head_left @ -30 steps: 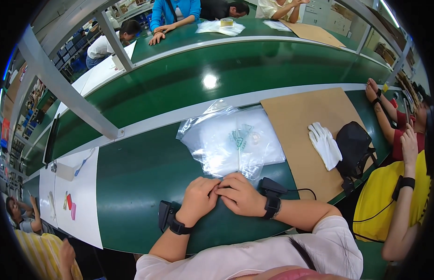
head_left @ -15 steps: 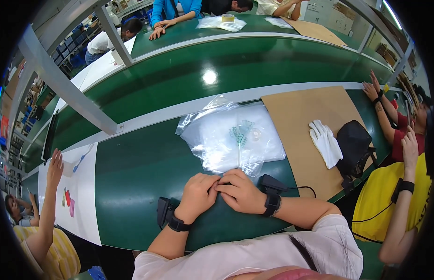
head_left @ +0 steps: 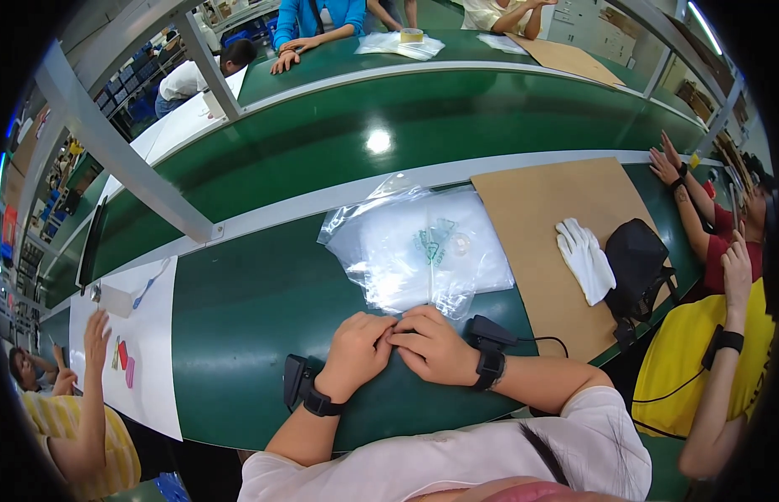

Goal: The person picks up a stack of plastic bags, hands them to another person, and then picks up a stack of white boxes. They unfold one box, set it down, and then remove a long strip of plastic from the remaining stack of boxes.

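The clear bags (head_left: 385,263) are printed in green.

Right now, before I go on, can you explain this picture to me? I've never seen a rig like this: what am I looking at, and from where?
There is no robot here, only a person's bare left hand and right hand, with a black band on each wrist. The view comes from the left of two fisheye cameras worn on that person's head, looking down, so straight edges seem to bend.

On the green table, clear plastic bags lie just beyond the hands. To their right is a brown sheet with a white glove and a black item with straps on it. A white sheet lies at the left.

The fingertips of both hands meet; whether they pinch anything small, I cannot tell.
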The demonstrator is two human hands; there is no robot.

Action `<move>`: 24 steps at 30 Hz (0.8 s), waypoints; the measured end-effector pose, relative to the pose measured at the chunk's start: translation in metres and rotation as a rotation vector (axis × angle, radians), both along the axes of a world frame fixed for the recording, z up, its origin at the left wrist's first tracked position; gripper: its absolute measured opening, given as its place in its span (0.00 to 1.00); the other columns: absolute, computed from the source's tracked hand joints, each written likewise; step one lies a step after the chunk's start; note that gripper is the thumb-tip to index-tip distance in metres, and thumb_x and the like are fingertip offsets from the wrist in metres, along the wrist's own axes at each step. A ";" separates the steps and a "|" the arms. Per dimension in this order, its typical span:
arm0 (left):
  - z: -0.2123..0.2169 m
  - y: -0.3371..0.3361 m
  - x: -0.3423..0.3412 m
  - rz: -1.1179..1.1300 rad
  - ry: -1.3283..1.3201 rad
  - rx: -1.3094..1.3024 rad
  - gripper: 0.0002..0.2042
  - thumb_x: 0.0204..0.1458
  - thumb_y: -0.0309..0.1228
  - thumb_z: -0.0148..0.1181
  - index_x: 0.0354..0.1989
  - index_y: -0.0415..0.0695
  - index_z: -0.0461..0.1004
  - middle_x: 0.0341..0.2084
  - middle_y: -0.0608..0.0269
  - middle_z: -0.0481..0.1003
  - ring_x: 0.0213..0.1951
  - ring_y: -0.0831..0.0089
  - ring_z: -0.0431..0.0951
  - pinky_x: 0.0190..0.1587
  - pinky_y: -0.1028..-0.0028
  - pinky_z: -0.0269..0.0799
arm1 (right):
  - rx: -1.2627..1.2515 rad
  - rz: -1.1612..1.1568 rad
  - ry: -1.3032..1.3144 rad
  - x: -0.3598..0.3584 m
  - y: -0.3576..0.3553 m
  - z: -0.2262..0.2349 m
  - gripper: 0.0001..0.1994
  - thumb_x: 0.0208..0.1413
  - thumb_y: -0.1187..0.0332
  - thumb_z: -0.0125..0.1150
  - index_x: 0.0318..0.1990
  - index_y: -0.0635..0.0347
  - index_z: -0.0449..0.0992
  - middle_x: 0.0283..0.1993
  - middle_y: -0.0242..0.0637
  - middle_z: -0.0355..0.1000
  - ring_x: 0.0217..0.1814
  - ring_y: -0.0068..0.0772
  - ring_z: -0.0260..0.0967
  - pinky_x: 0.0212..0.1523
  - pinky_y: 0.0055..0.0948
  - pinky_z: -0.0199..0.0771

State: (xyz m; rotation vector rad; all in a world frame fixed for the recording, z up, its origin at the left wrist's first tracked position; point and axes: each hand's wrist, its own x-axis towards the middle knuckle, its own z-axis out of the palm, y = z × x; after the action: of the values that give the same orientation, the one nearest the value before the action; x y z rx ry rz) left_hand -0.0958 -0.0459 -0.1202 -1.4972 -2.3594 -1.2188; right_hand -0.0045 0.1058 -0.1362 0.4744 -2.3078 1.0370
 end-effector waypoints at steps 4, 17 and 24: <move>0.002 0.002 0.000 0.004 0.002 -0.003 0.08 0.41 0.20 0.59 0.32 0.39 0.76 0.25 0.57 0.76 0.28 0.59 0.75 0.32 0.67 0.71 | 0.018 0.000 -0.001 0.001 0.002 0.000 0.15 0.41 0.79 0.63 0.40 0.61 0.76 0.42 0.37 0.69 0.48 0.44 0.63 0.48 0.36 0.66; 0.001 -0.004 0.009 -0.005 0.002 -0.002 0.07 0.43 0.22 0.58 0.33 0.39 0.76 0.25 0.57 0.76 0.29 0.59 0.75 0.33 0.65 0.71 | 0.025 0.006 0.037 0.010 -0.002 0.005 0.15 0.41 0.79 0.62 0.40 0.61 0.76 0.42 0.37 0.69 0.46 0.43 0.64 0.48 0.35 0.66; -0.009 0.002 0.002 0.024 0.052 0.065 0.08 0.40 0.22 0.58 0.31 0.41 0.75 0.26 0.54 0.74 0.31 0.54 0.73 0.35 0.62 0.69 | 0.019 0.005 0.037 0.003 0.001 -0.002 0.14 0.40 0.79 0.61 0.39 0.61 0.75 0.41 0.41 0.68 0.45 0.45 0.65 0.49 0.39 0.64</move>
State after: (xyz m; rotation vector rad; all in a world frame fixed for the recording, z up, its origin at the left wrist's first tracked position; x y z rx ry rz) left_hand -0.0938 -0.0441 -0.1289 -1.4579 -2.2752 -1.2234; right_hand -0.0019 0.1072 -0.1382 0.5033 -2.2866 1.0011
